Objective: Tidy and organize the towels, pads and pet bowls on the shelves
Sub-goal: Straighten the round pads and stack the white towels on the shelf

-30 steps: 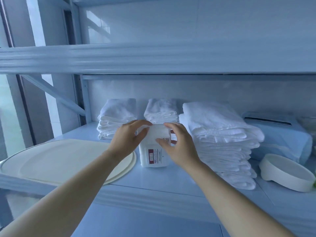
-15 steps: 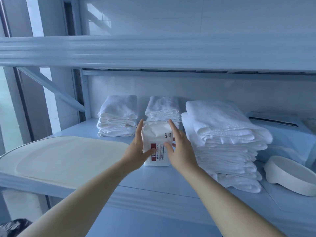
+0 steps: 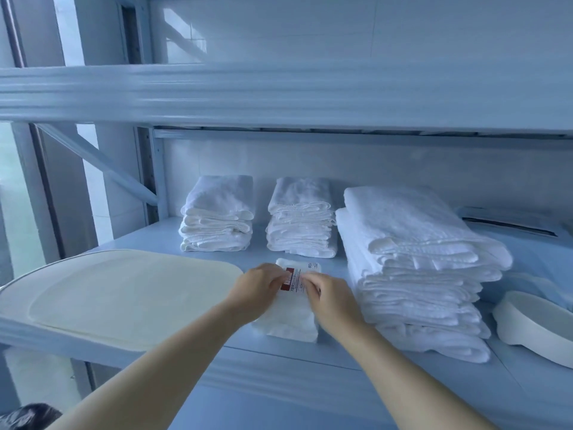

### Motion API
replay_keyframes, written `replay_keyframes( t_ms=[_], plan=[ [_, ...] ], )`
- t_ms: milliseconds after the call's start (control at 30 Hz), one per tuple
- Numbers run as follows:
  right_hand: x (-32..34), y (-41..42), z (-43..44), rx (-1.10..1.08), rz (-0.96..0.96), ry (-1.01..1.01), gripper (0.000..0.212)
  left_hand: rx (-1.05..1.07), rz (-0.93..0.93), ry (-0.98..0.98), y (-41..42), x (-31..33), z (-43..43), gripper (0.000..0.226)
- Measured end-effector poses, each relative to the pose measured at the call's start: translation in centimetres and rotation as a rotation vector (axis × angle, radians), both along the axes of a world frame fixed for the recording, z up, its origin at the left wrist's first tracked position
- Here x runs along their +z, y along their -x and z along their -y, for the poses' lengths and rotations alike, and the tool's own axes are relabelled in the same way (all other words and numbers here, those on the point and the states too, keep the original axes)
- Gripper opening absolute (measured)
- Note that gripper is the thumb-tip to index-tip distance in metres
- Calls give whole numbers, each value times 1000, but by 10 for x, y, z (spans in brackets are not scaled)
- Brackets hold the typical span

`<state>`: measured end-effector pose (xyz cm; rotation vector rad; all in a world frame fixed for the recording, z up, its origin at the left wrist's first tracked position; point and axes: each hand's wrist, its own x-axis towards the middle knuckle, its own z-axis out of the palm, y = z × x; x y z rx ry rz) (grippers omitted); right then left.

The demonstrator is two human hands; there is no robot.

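A white pack of pads (image 3: pixel 286 321) with a red-and-white label lies flat on the middle shelf (image 3: pixel 310 364), near its front edge. My left hand (image 3: pixel 260 288) and my right hand (image 3: pixel 330 297) both hold it from above, fingers bent over its far labelled end. Behind it stand two small stacks of folded white towels (image 3: pixel 217 221) (image 3: pixel 300 225). A taller, wider stack of towels (image 3: pixel 415 274) sits right beside the pack on the right. A cream pet bowl (image 3: pixel 533 324) rests at the far right.
A large cream flat mat (image 3: pixel 124 293) covers the shelf's left part, its edge close to my left hand. A blue package (image 3: pixel 527 237) lies behind the bowl. The upper shelf beam (image 3: pixel 279 94) crosses overhead. An upright post (image 3: pixel 152 175) stands at the back left.
The pack stood upright between my palms; now it lies flat on the shelf, tipped toward me, with both hands on top of it.
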<state>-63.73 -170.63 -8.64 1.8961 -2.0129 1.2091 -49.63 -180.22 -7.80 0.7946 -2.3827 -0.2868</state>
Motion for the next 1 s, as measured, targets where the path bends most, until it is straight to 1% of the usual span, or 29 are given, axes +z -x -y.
replay_keyframes(
  t_ms=[67,100,167,200,300,333,433,500,567,700,767,833,900,1000],
  plan=[
    [-2,4,2,14,11,21,20,-30,-35,20,-3,-3,-1,50],
    [-1,5,3,27,0,11,21,-50,-26,61,-5,-4,-3,54],
    [1,4,2,60,-17,-22,23,-82,57,155,-8,-8,-7,66],
    [0,3,1,73,-20,-37,23,-90,83,172,-9,-10,-9,69],
    [-6,-2,-4,89,4,-30,21,-107,32,149,-9,-17,-10,64],
    [-12,-3,-6,92,54,-29,22,-94,8,134,-9,-20,-11,63],
    [-28,-5,-11,122,222,-48,35,-43,-108,89,-8,-33,-19,58],
    [-32,-4,-12,129,250,-36,37,-40,-190,39,-9,-39,-25,55],
    [-31,-3,-13,127,242,-37,40,-56,-226,-14,-11,-37,-26,55],
    [-32,-3,-17,164,218,-30,54,-149,-240,-51,-16,-35,-27,62],
    [-33,-1,-18,171,241,-22,53,-171,-226,-48,-17,-36,-27,67],
    [-33,0,-17,157,225,-15,53,-162,-209,-35,-17,-37,-26,68],
    [-34,-1,-17,140,217,16,49,-119,-188,15,-15,-37,-26,65],
    [-34,-3,-17,121,231,88,46,-39,-194,104,-13,-37,-32,54]
  ],
)
